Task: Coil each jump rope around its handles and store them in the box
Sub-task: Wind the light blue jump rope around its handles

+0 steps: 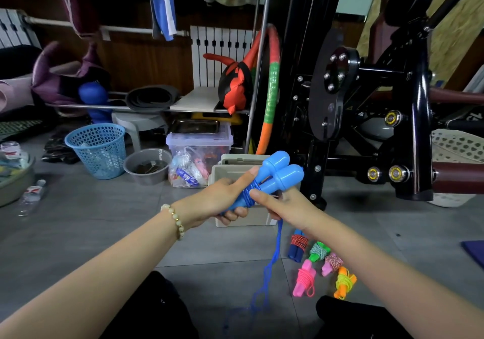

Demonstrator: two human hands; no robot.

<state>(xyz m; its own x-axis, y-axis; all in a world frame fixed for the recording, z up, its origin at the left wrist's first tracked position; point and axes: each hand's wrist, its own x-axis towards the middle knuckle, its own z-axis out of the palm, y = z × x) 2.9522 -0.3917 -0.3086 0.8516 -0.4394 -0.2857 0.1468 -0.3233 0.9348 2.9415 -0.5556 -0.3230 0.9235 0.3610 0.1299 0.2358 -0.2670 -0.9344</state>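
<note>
Two bright blue handles (272, 178), wound with darker blue cord (272, 262). Beige box (243, 220) on grey floor tiles (104, 220). Nearby bundles: pink rope (305, 278), orange handles with neon-yellow cord (344, 282), green-and-white twist (318, 252). Perforated light-blue basket (97, 150).

There is 1 view, from a wide-angle camera worn on the person's head. It faces forward and down over both forearms, close to the left hand (222, 202) and right hand (285, 207) at centre frame. Past them lie the grey floor (104, 220) and cluttered shelving (157, 106), edges bowed by the lens.
</note>
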